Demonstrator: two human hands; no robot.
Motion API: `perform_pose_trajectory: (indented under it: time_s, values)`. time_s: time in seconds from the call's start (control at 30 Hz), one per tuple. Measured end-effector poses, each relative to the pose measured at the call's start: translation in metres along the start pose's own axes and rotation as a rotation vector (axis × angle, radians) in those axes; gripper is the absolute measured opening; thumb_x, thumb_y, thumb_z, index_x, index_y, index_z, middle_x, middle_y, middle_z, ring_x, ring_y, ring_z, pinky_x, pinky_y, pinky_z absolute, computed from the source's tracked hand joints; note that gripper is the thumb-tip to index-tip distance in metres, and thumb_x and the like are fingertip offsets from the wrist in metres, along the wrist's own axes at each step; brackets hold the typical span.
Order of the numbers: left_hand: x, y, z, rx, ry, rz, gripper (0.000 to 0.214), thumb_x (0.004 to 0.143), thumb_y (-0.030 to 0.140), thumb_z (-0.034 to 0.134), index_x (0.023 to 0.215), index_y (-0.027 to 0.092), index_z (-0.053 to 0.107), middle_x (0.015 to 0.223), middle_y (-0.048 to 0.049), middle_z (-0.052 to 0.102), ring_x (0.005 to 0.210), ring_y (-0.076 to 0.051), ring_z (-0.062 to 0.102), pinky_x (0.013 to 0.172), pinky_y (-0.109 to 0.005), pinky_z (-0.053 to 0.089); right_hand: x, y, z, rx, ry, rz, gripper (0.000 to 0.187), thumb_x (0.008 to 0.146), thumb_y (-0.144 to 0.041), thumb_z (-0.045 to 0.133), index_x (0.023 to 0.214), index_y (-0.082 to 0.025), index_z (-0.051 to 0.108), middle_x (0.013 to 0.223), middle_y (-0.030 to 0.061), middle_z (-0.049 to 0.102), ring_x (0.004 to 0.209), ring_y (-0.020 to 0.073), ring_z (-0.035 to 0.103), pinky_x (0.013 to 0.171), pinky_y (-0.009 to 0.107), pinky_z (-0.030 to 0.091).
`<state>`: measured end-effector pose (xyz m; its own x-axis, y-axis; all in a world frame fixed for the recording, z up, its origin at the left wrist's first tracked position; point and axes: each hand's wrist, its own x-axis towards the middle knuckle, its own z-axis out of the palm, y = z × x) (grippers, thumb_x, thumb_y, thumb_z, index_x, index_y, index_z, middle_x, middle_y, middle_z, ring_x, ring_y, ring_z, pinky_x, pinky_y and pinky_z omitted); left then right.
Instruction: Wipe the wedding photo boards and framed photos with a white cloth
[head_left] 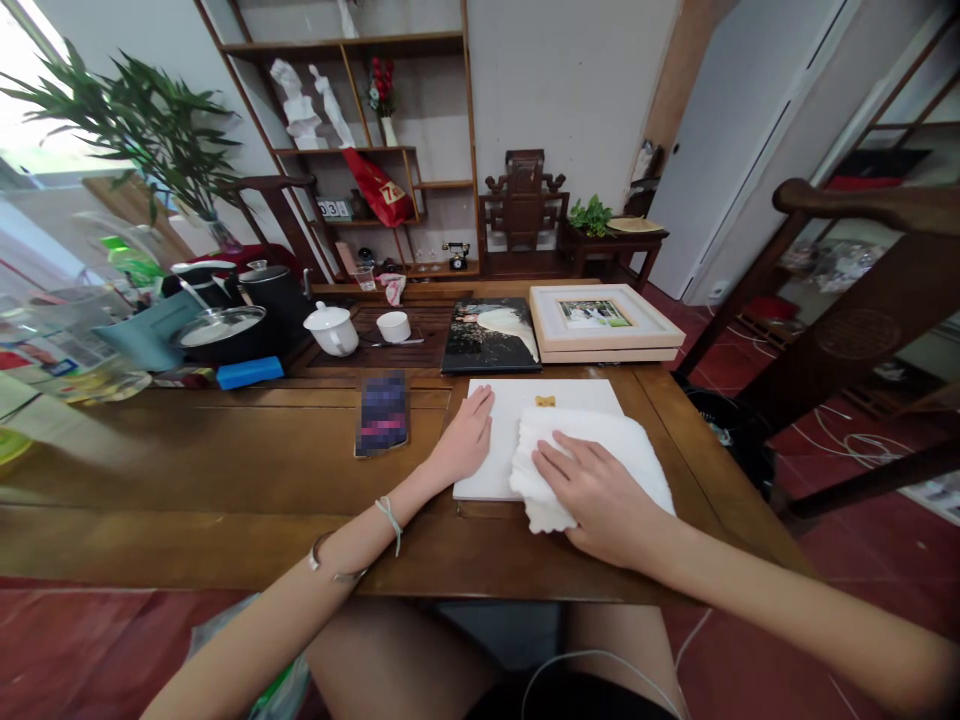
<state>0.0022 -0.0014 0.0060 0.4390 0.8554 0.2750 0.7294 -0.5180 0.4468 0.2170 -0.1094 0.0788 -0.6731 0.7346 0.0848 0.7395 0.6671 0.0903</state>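
A flat white panel (pixel 499 440) with a small gold emblem (pixel 545 401) near its far edge lies on the wooden table in front of me. My left hand (pixel 469 435) rests flat on the panel's left side, its fingers stretched out and holding nothing. Across the right part of the panel is spread a white towel (pixel 630 450), which hides much of it. My right hand (pixel 600 495) grips the towel and presses it down, with its thumb hidden.
Beyond the panel are a black photo album (pixel 491 335) and stacked framed pictures (pixel 607 345). A phone (pixel 382 413) lies to the left. Farther left are a white lidded cup (pixel 331 330), a small white bowl (pixel 394 326), a blue block (pixel 250 373) and a black pot (pixel 225 340).
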Motion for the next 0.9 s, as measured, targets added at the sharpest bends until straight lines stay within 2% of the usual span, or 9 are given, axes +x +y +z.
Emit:
perform_pose_trajectory:
  time_s: [0.2,0.37,0.67,0.9]
  values:
    - [0.000,-0.001,0.001,-0.002,0.013,0.013,0.048,0.096,0.023,0.025,0.140,0.006,0.037,0.151,-0.0198,0.033,0.143,-0.026,0.025,0.117,-0.048,0.022,0.033,0.025,0.014,0.009,0.047,0.091,0.065,0.068,-0.014,0.060,0.132,-0.004,0.048,0.138,0.0214,0.050,0.131,0.0377,0.038,0.102,0.049,0.037]
    - [0.000,0.002,-0.001,-0.013,0.002,0.008,0.049,0.096,0.022,0.025,0.140,0.003,0.037,0.151,-0.0209,0.031,0.143,-0.026,0.024,0.118,-0.047,0.021,0.049,0.030,0.019,-0.035,0.077,0.122,0.060,0.071,-0.016,0.059,0.129,-0.002,0.050,0.134,0.0222,0.052,0.127,0.0392,0.040,0.098,0.048,0.038]
    - [0.001,-0.001,0.002,-0.011,0.017,0.010,0.048,0.096,0.022,0.026,0.140,0.006,0.037,0.151,-0.0195,0.034,0.143,-0.026,0.025,0.117,-0.049,0.022,0.050,0.029,0.018,-0.056,0.068,0.111,0.060,0.072,-0.014,0.055,0.130,-0.001,0.048,0.136,0.0214,0.050,0.128,0.0396,0.039,0.100,0.048,0.037]
    - [0.000,-0.003,0.002,-0.018,0.023,0.028,0.048,0.096,0.022,0.027,0.141,0.010,0.035,0.151,-0.0177,0.033,0.143,-0.025,0.025,0.117,-0.049,0.022,0.036,0.013,0.015,-0.048,0.001,0.075,0.072,0.068,-0.013,0.060,0.137,0.003,0.042,0.144,0.0242,0.042,0.135,0.0425,0.031,0.109,0.052,0.028]
